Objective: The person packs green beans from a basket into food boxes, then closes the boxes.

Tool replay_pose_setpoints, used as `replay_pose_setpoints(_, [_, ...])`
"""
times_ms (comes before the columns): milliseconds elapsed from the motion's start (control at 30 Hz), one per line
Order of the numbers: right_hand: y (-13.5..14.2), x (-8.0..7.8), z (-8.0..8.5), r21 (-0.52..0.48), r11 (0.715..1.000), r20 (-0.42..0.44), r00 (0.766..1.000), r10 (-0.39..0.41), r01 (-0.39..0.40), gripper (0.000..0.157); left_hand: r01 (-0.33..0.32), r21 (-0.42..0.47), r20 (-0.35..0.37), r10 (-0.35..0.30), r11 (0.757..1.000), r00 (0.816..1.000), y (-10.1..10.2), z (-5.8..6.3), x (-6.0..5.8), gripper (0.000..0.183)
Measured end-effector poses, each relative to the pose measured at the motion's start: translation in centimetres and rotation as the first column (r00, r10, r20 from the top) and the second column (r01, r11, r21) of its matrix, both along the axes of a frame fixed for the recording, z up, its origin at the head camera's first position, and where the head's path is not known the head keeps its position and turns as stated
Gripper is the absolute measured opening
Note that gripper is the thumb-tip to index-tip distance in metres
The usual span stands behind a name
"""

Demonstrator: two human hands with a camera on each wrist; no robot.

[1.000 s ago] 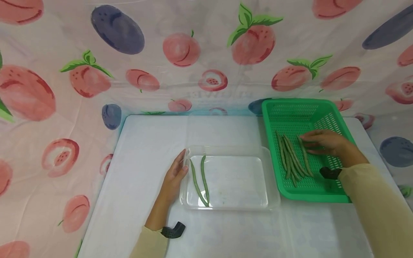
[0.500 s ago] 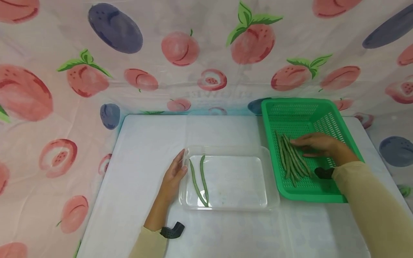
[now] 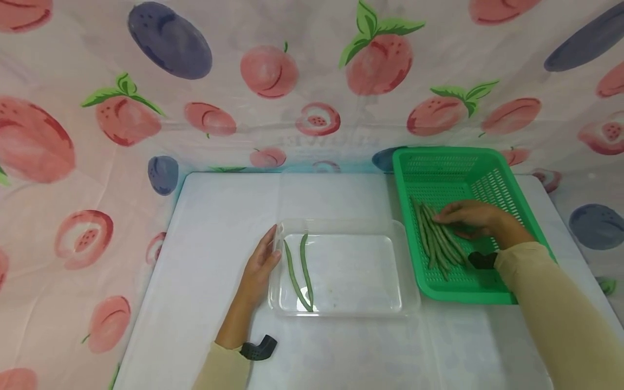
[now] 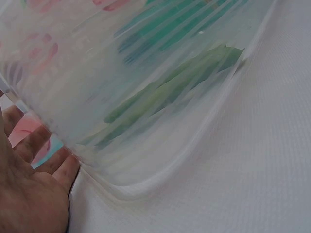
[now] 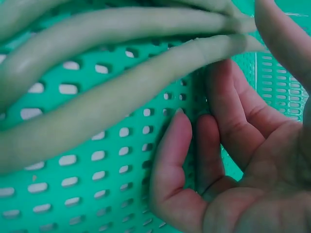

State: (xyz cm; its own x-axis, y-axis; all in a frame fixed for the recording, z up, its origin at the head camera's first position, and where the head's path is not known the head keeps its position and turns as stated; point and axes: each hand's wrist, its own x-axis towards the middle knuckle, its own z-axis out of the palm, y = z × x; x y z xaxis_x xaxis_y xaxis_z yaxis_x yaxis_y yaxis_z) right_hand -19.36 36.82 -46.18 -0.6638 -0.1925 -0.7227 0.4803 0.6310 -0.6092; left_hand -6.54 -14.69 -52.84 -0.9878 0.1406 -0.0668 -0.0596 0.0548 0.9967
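At the left end of a clear plastic container (image 3: 351, 279), my left hand (image 3: 257, 273) rests its fairly straight fingers against the wall. Two green beans (image 3: 306, 265) lie inside near that end, their lower tips together. My right hand (image 3: 470, 218) is inside the green basket (image 3: 468, 296), beside a bunch of green beans (image 3: 433, 238). In the right wrist view, a fingertip touches the underside of the nearest bean (image 5: 116, 97) by its end, while the thumb (image 5: 282, 39) stands apart from it. The other fingers bend loosely. Through the cloudy wall in the left wrist view, the beans (image 4: 160, 92) look blurred.
A white-covered table (image 3: 219, 216) carries both vessels, with the basket right of the container. Behind and to the left hangs a fruit-printed sheet (image 3: 273, 124). Black wrist pieces (image 3: 259, 348) sit at both cuffs.
My right hand has moved left within the basket, and the separate right-hand bean now lies against the bunch. My left hand stays at the container.
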Motion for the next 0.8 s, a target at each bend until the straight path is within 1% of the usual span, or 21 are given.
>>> replay_pose_setpoints(133, [0.2,0.0,-0.2,0.0,1.0,-0.007,1.0,0.027,-0.027,0.075,0.001,0.004,0.002,-0.001,1.0,1.0,0.0,0.0,0.1,0.059])
replay_pose_setpoints(233, [0.5,0.1,-0.2,-0.01,0.999,-0.007,0.999,0.038,-0.038,0.083,0.005,0.011,0.003,-0.005,1.0,1.0,0.0,0.0,0.0,0.059])
replay_pose_setpoints(433, [0.8,0.2,-0.3,-0.004,1.0,-0.025,1.0,0.015,-0.015,0.086,0.01,0.026,0.001,-0.01,1.0,1.0,-0.1,-0.1,0.0,0.059])
replay_pose_setpoints(533, [1.0,0.2,-0.3,-0.009,1.0,-0.025,1.0,-0.01,0.01,0.085,0.014,0.033,0.003,-0.014,0.999,1.0,-0.1,-0.2,0.1,0.059])
replay_pose_setpoints(667, [1.4,0.0,-0.2,-0.067,0.997,0.002,0.999,-0.047,0.047,0.079,0.01,0.035,0.003,-0.01,0.999,1.0,-0.1,-0.2,0.1,0.059])
replay_pose_setpoints(800, [1.7,-0.3,0.2,-0.107,0.994,0.008,0.999,-0.033,0.033,0.082,0.011,0.036,0.005,-0.011,0.999,1.0,-0.1,-0.2,0.0,0.058])
